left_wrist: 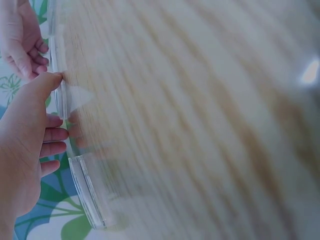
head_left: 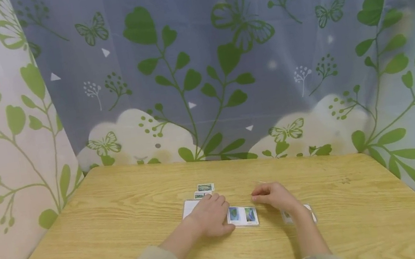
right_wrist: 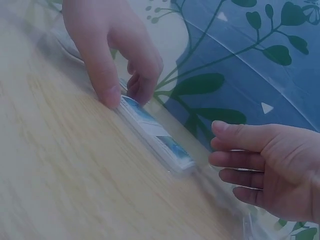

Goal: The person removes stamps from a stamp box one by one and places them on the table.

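Observation:
A thin white stack of picture cards (head_left: 242,216), with two small blue-green pictures on top, lies on the table. My left hand (head_left: 210,215) holds its left end, thumb (right_wrist: 111,95) along the near edge and fingers curled down at the far side. My right hand (head_left: 278,197) hovers just right of the stack, thumb and forefinger close together. In the right wrist view this right hand (right_wrist: 270,167) has loosely bent fingers and nothing visible between them. Beyond its fingertips in the head view, a thin pale strip (head_left: 262,182) shows partly.
A flat clear case (head_left: 189,207) lies partly under my left hand; its side (left_wrist: 89,192) shows in the left wrist view. Two small picture cards (head_left: 205,187) lie behind it. Another clear case (head_left: 310,211) sits partly behind my right forearm. Patterned curtains (head_left: 197,59) hang behind the wooden table (head_left: 132,194).

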### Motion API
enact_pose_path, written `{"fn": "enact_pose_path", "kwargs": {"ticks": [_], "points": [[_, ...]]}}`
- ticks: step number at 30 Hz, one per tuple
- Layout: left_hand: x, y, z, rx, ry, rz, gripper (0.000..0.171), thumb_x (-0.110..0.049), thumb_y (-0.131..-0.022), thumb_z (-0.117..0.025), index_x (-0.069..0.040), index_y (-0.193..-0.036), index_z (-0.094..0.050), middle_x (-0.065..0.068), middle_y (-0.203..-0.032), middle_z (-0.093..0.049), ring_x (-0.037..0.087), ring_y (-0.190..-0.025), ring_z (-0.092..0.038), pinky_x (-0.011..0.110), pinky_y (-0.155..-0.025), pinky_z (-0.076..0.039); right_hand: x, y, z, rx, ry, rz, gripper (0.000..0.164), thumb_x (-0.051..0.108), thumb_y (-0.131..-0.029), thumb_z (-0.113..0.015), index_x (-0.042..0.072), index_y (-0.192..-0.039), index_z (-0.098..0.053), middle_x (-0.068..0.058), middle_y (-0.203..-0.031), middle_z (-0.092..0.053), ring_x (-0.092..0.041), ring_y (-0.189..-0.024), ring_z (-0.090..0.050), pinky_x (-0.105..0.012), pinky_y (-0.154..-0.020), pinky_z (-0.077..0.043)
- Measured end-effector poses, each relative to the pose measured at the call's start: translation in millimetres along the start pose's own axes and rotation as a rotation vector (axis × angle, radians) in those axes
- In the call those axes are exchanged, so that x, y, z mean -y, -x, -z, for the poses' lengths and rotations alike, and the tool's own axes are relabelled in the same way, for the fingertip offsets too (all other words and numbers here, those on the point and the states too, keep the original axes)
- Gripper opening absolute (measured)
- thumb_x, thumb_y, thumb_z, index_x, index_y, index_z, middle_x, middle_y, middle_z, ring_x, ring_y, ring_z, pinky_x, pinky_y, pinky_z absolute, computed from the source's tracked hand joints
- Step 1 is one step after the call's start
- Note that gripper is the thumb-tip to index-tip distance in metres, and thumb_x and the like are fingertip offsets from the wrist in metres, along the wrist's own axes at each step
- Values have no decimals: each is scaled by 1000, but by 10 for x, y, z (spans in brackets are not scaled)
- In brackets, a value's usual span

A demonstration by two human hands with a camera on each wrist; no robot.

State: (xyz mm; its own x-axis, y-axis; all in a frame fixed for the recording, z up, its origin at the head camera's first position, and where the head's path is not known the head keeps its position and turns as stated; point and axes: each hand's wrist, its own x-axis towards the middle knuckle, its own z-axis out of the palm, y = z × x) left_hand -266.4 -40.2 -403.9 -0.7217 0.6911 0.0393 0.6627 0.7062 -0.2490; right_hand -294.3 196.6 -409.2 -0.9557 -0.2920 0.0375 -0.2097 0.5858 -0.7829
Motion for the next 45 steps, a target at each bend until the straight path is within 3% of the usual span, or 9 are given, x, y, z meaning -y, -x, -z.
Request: {"fn": "enact_pose_path", "kwargs": {"ticks": [10, 20, 45], "points": [[8, 3, 2, -11, -11, -6, 60, -60, -86, -45, -8, -114, -58, 2, -104, -54, 17, -98, -48, 32, -89, -39, 11, 83, -19, 30, 30, -23, 24, 22, -84, -68, 3, -97, -69, -4, -97, -65, -16, -82, -58, -35, -73, -50], [-3, -2, -7, -2, 15, -4, 59, -60, -86, -45, -8, -113, -58, 2, -105, -54, 17, -99, -48, 32, -89, -39, 44, 81, -106, 53, 84, -41, 19, 24, -76, -76, 8, -81, -66, 1, -78, -57, -16, -74, -46, -29, -63, -39], [18, -2, -20, -4, 29, -9, 61, -59, -86, -44, -8, -117, -57, 3, -108, -54, 17, -101, -48, 33, -91, -39, 35, 59, -137, 35, 83, -21, 17, 19, -77, -75, 7, -80, -63, -1, -77, -55, -17, -74, -46, -30, -65, -39]]}}
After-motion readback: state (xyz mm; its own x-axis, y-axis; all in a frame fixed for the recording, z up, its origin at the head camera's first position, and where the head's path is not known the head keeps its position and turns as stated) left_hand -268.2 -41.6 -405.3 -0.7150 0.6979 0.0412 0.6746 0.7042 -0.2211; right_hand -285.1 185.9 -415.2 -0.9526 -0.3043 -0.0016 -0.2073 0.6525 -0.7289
